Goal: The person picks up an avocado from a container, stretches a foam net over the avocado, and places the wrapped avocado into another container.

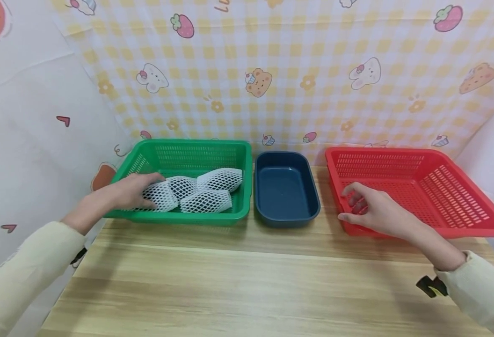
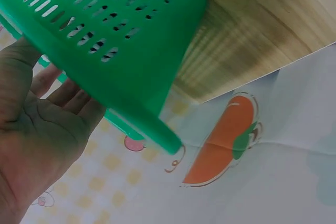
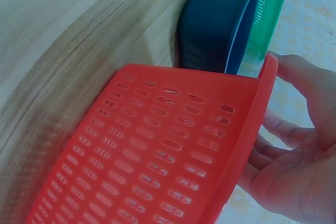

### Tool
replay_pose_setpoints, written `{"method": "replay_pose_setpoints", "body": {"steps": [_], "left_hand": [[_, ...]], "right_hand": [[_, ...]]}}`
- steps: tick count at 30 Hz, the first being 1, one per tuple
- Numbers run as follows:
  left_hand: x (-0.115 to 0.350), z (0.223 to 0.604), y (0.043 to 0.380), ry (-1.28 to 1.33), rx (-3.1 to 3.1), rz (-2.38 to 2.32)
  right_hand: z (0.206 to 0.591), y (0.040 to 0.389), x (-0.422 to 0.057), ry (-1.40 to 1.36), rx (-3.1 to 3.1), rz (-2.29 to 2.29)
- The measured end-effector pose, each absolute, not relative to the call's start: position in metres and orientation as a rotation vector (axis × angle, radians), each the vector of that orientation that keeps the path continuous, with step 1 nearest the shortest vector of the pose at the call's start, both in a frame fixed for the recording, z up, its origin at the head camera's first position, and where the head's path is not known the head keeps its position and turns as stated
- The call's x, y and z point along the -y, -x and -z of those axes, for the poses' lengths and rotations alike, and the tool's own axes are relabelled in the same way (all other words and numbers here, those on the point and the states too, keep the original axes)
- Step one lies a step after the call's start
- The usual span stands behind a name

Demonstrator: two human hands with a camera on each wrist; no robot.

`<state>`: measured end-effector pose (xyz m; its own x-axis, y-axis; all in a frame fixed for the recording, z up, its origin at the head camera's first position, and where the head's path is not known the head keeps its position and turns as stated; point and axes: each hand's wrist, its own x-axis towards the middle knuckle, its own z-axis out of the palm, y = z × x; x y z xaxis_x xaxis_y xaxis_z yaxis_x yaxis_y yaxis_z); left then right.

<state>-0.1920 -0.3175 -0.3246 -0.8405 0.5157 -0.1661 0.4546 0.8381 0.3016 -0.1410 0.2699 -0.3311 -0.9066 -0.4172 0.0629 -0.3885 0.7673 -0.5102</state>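
In the head view, several white foam net sleeves (image 1: pixel 207 201) lie in the green basket (image 1: pixel 213 216) on the left. My left hand (image 1: pixel 134 191) is at the leftmost foam net sleeve (image 1: pixel 163 195), forefinger along its far side and thumb at its near side. Whether it grips the sleeve is unclear; the green basket's rim hides the fingertips in the left wrist view. My right hand (image 1: pixel 377 210) hovers over the left edge of the red basket (image 1: pixel 474 231), fingers loosely bent around nothing. In the right wrist view its thumb is close by the red rim.
A dark blue rectangular tub (image 1: pixel 286 222) stands between the two baskets. All three sit along the back of a wooden table (image 1: pixel 247 290), against a yellow checked cloth (image 1: pixel 289 56). A white cloth (image 1: pixel 24 140) hangs at the left side.
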Motion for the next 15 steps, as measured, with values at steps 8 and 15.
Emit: {"method": "replay_pose_setpoints", "body": {"steps": [8,15], "left_hand": [[0.3221,0.3289,0.1903,-0.677,-2.763,-0.336],[0.3267,0.3327,0.1903,-0.611,-2.764,-0.318]], "right_hand": [[0.3327,0.1411,-0.2693,0.662,-2.888,0.828],[0.3328,0.1415,-0.2702,0.666,-2.893,0.822]]}}
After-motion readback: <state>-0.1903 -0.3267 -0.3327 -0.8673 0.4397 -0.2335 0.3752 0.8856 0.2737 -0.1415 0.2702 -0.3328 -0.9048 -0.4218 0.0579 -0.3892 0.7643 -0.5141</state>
